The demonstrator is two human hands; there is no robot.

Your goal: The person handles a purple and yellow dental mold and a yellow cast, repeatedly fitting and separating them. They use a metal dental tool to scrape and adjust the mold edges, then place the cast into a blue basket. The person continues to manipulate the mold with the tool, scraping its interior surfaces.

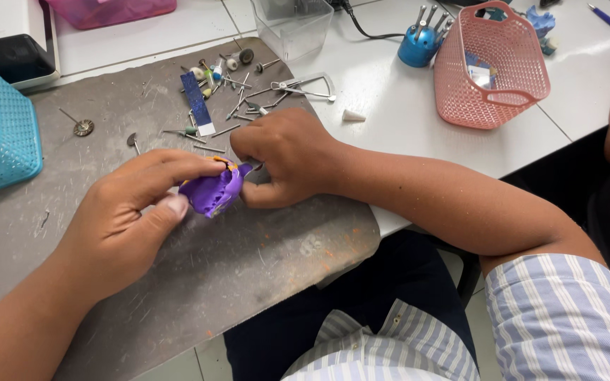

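You worked at a white tiled bench [404, 120] covered in front of you by a worn grey mat [248, 268], scratched and flecked with orange dust. At about twelve o'clock from your hands lay a scatter of small metal burs [238, 92] with a blue abrasive strip [196, 102] among them; a turquoise basket [5, 130] stood at nine o'clock, a pink basket [492, 67] at two o'clock, and a blue bur stand [418, 44] just left of that one. Your left hand [125, 219] was closed around a purple dental cast [214, 192], thumb pressed under it and fingers curled over its top. Your right hand [284, 159] met the cast from three o'clock, its fingers pinched tight at the cast's orange-edged upper corner; whether they gripped a tool there could not be told.
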